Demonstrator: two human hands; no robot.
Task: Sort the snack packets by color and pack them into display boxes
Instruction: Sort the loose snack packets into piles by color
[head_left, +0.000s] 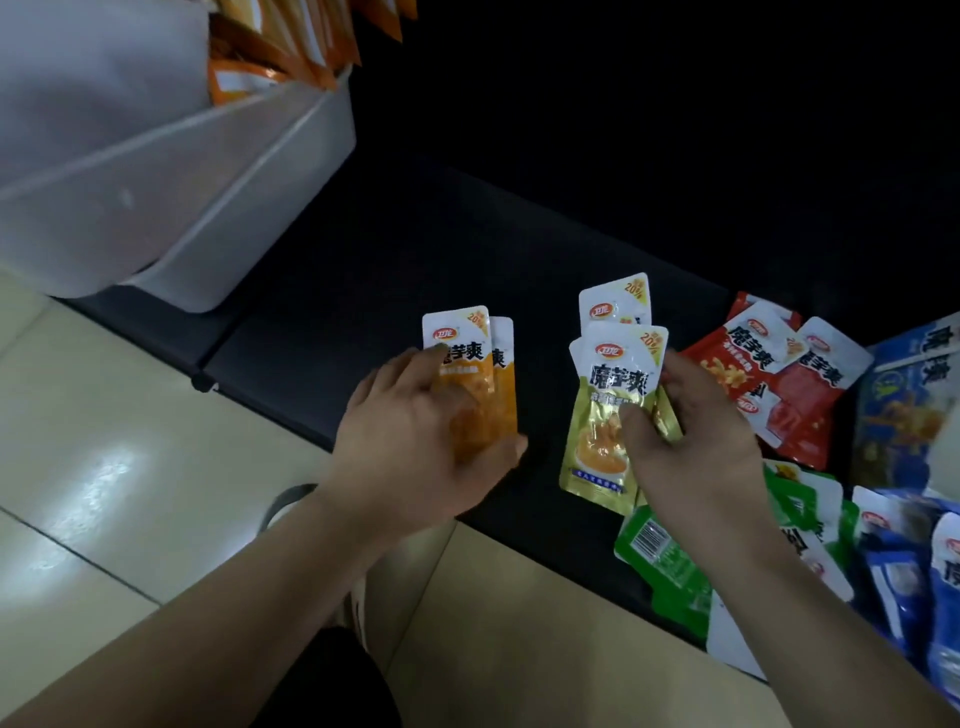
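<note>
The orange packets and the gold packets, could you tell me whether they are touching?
Apart: the head view shows dark table between the orange packets and the gold packets.

The blue packets (904, 410) at the right run off the edge, blurred. The white display boxes (156, 171) far left are cut by two edges, like the boxed orange packets (291, 47). The left hand (415, 441) covers the near halves of the held orange packets (467, 353); the right hand (696, 441) hides near corners of the gold packets (608, 415), its forearm some green packets (665, 561).
</note>
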